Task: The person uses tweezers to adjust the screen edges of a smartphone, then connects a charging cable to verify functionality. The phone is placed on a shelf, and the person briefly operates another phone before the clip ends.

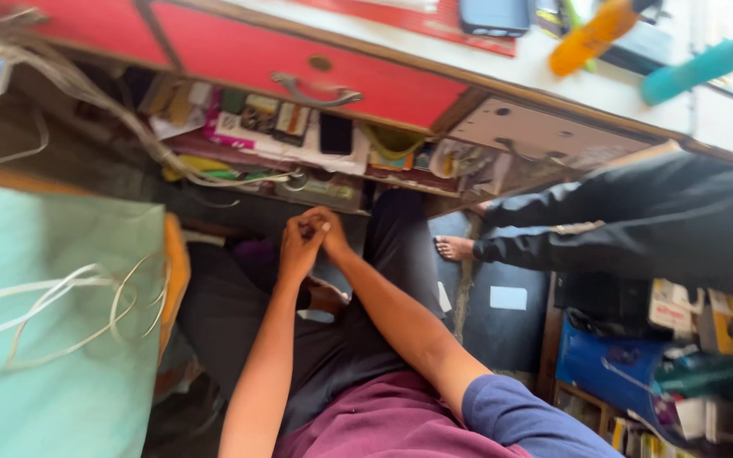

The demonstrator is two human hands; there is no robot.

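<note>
Left hand and right hand are pressed together, fingers closed on something small, likely light, hidden below the red drawer.

A single head-worn camera looks steeply down over the wearer's chest and lap, tilted so the scene runs askew. It sits close above both forearms and faces a red drawer and the cluttered shelf under the surface.
</note>
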